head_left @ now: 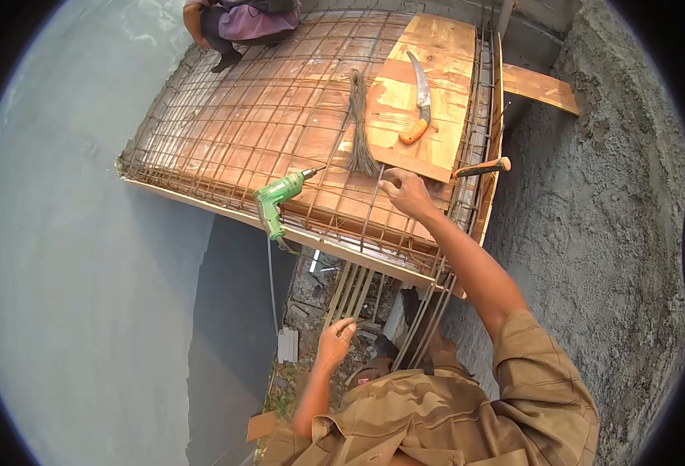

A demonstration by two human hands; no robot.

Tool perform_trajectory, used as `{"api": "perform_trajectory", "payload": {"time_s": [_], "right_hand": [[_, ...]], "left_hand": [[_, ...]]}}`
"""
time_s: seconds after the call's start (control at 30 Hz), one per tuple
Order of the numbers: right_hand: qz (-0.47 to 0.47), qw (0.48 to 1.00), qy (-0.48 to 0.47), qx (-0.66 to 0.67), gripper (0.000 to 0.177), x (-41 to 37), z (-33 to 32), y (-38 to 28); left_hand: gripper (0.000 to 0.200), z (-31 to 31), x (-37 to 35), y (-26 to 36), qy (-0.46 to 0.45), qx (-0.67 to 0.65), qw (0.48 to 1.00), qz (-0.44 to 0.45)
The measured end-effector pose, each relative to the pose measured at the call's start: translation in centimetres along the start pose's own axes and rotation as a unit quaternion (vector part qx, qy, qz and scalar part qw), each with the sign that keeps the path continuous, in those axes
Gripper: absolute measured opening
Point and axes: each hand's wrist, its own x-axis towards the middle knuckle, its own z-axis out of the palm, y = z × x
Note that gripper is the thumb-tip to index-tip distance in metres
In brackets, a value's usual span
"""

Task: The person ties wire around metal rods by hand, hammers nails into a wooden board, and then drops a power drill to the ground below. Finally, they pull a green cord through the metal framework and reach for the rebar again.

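My right hand is over the rebar mesh, fingers curled beside the lower ends of a bundle of thin tie wire. Whatever its fingertips pinch is too small to make out. Lower down, my left hand is closed with thumb and fingers together, in front of several narrow bars; I cannot see anything in it. A green power drill lies on the mesh near the front edge. A pruning saw with an orange handle rests on the plywood sheet.
A tool with an orange-and-black handle lies across the right-hand bars. Another person crouches at the far left of the mesh. A rough cement wall rises on the right. Rubble shows far below the front formwork board.
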Motion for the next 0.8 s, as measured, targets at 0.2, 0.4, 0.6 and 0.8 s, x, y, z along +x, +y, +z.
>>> {"api": "perform_trajectory", "payload": {"time_s": [0.2, 0.4, 0.6, 0.8], "right_hand": [[0.119, 0.99, 0.027, -0.071, 0.085, 18.4, 6.3, 2.4], [0.195, 0.978, -0.063, -0.037, 0.059, 23.6, 9.1, 3.8], [0.036, 0.971, -0.036, 0.234, 0.04, 20.6, 4.5, 1.5], [-0.079, 0.946, -0.114, 0.295, 0.047, 0.4, -1.2, -1.1]], "left_hand": [[0.038, -2.1, -2.8, 0.2, 0.107, -0.097, 0.986, -0.081], [0.039, -2.3, -5.2, 1.5, 0.143, -0.132, 0.97, -0.143], [0.035, -3.8, -2.7, 6.1, 0.143, -0.195, 0.97, -0.037], [0.033, -9.4, 3.8, 17.4, 0.164, -0.21, 0.943, 0.199]]}}
